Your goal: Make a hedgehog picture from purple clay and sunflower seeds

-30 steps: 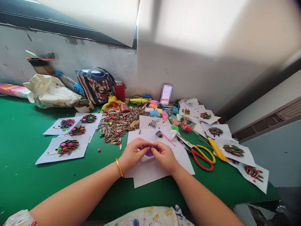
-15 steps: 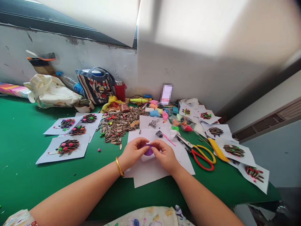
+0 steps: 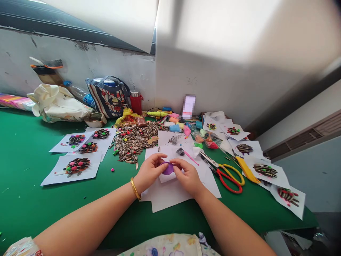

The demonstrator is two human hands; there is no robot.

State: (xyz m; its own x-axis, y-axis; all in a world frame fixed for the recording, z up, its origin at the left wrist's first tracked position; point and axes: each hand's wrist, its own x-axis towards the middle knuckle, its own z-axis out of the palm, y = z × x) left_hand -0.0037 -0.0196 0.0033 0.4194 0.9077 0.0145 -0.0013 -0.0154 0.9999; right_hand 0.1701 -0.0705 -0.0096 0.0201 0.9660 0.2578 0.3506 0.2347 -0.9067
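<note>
Brightness peaked near the top, where glare washed out the white wall panel (image 3: 221, 28) above a broad, soft-edged shadow. Diffuse light covered the green tabletop (image 3: 128, 213), dimming toward its near edge. Wide-angle stretching slanted the right side, whose lower corner sank into gloom. Pixelation masked a phone-shaped object (image 3: 188, 106); the purple disc (image 3: 168, 169) showed no obvious motion blur.

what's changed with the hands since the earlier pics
The fingertips of the left hand and right hand have spread slightly apart, uncovering more of the purple piece between them, which remains in hand. The scissors and striped seeds stayed put.
</note>
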